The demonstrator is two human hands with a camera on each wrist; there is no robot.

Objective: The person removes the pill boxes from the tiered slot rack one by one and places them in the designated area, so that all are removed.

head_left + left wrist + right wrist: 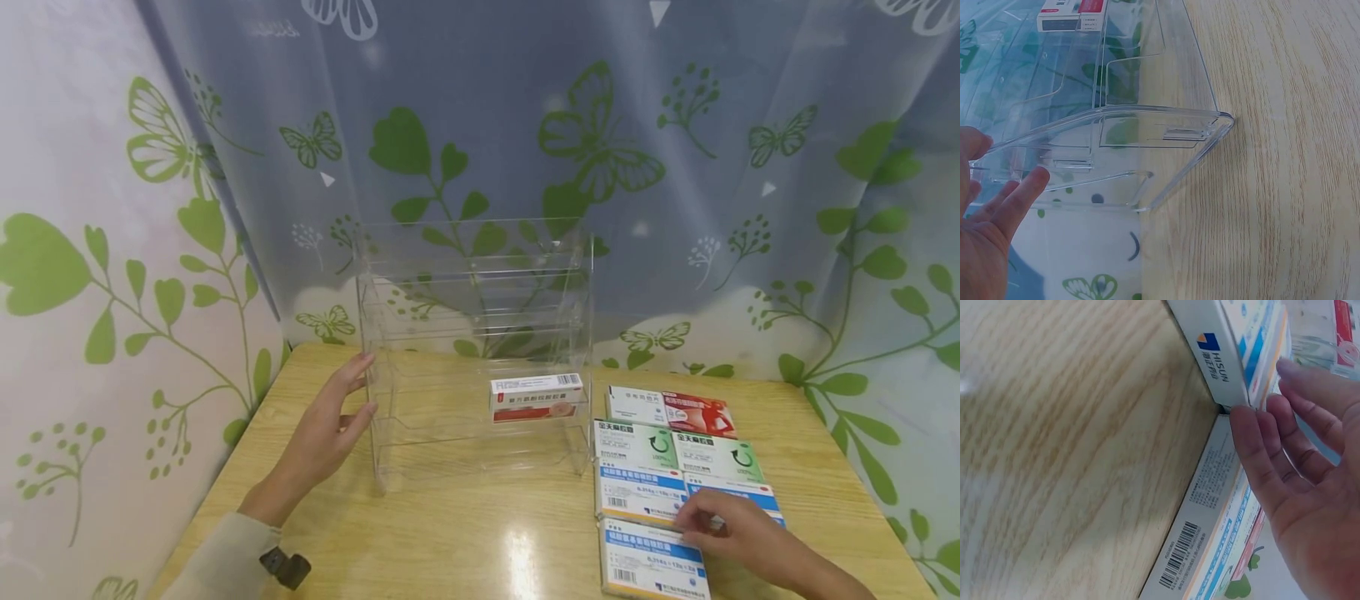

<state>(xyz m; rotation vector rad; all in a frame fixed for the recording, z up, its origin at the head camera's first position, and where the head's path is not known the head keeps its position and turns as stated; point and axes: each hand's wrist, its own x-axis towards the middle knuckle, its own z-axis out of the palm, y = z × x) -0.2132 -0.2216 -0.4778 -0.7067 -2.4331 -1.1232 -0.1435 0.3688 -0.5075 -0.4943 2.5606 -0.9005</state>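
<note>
A transparent tiered rack (480,454) stands on the table, with one white-and-red medicine box (536,398) on a lower tier at its right. My left hand (322,433) is at the rack's left side panel, fingers extended and fingertips right at its edge. My right hand (738,533) is over the blue-and-white medicine boxes, fingers loosely bent. In the right wrist view its fingertips touch the corner of a blue-and-white box (1213,362), beside another box (1194,506). The nearest blue-and-white box (648,562) lies flat at the front of the group.
Two green-and-white boxes (633,444) lie behind the blue-and-white ones. At the back of the group are a white box (633,404) and a red one (699,414). A leaf-and-butterfly curtain (480,108) closes off the back and sides of the wooden table (450,542).
</note>
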